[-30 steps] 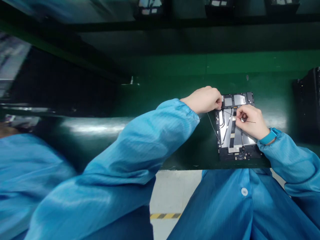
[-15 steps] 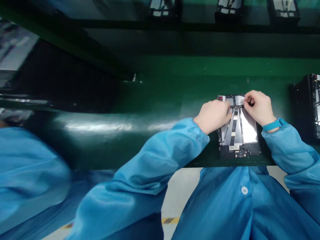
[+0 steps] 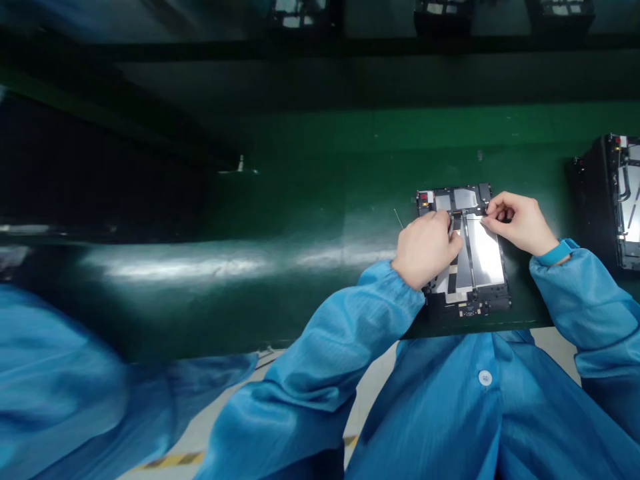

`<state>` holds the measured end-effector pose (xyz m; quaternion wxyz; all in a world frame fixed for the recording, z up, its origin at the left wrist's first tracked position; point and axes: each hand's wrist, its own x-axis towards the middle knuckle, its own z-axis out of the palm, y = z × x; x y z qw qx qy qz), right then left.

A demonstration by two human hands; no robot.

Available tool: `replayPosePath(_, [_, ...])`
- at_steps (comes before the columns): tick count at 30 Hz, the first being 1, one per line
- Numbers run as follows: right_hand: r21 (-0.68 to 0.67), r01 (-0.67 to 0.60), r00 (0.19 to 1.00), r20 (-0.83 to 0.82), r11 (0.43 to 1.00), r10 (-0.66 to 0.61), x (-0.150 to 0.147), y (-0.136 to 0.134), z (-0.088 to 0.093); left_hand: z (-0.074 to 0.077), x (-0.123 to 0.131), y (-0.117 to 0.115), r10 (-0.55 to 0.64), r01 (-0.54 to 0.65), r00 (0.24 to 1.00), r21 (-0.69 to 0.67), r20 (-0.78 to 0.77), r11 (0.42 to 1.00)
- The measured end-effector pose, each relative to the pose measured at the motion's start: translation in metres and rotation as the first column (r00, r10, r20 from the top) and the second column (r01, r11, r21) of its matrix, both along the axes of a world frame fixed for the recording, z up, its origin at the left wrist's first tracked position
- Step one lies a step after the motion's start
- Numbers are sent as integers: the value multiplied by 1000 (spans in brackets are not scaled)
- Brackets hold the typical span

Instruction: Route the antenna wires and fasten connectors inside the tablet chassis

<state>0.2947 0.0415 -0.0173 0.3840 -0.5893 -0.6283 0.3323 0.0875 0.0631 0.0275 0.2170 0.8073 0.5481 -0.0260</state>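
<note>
An open tablet chassis [image 3: 483,267] with a silver inner plate and black frame lies on the green belt [image 3: 310,200], close to its near edge. My left hand [image 3: 425,250] rests on the chassis's left half with its fingers curled and pressed together at the middle strip. A thin wire [image 3: 399,219] sticks out past the knuckles. My right hand [image 3: 517,223] is at the chassis's upper right corner, thumb and fingers pinched. What they pinch is too small to make out. Both arms wear blue sleeves.
A second open device [image 3: 617,200] in a black frame sits on the belt at the right edge. Another person's blue sleeve [image 3: 55,373] fills the lower left. A dark bulky shape [image 3: 100,167] lies at left. More devices [image 3: 443,10] line the far side.
My left hand has slid from the chassis's top left corner down onto its left half. My right hand has gone from the middle up to the top right corner. The view has shifted.
</note>
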Motion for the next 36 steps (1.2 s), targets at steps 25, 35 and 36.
replayPosePath(25, [-164,102,944,-296,981,-148,13,7,-16,-13,25,64,-247,282,899,-46,360,958])
replayPosePath(35, [-192,83,946,-292,978,-138,19,6,-12,-11,32,62,-275,290,927,-25,253,957])
replayPosePath(36, [-191,85,946,-292,978,-139,20,6,-12,-11,32,61,-272,284,932,-18,239,959])
